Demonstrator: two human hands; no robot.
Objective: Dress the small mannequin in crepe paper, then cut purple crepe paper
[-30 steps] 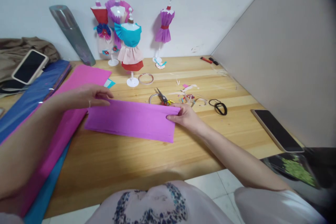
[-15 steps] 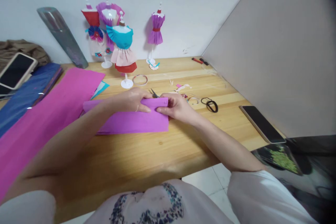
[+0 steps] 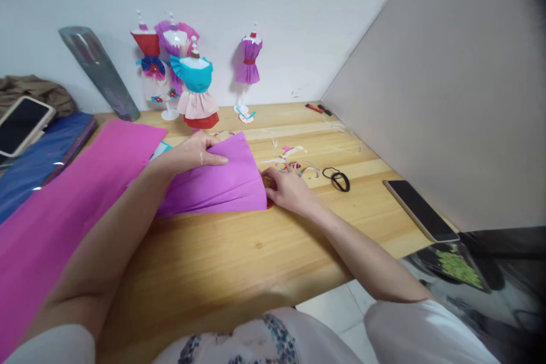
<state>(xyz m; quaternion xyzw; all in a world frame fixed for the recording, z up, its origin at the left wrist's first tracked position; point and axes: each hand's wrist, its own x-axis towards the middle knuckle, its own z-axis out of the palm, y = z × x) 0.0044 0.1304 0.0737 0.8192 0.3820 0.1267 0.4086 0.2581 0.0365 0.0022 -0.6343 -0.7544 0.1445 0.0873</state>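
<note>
A folded purple sheet (image 3: 222, 182), of paper or thin cloth, lies on the table with its far right corner raised. My left hand (image 3: 198, 151) grips its far edge, thumb on top and fingers hidden behind. At the sheet's right edge, my right hand (image 3: 288, 189) has its thumb and fingers curled around scissors; a bit of the red handle (image 3: 269, 203) shows, the rest hidden by the sheet and fingers. A larger magenta sheet (image 3: 98, 182) runs beneath my left forearm. Part of a turquoise piece (image 3: 162, 149) shows beside it.
Several small dress forms in colourful dresses, one in turquoise (image 3: 198, 77), stand along the wall. Scraps (image 3: 294, 151), black hair ties (image 3: 339, 179) and a phone (image 3: 420, 210) lie right. A grey-green cylinder (image 3: 102, 74), blue folder (image 3: 51, 148) and another phone (image 3: 25, 125) are left.
My right hand has let go of the sheet's top corner and moved down to the red-handled scissors. My left hand has shifted left, and the sheet's far right corner has lifted.
</note>
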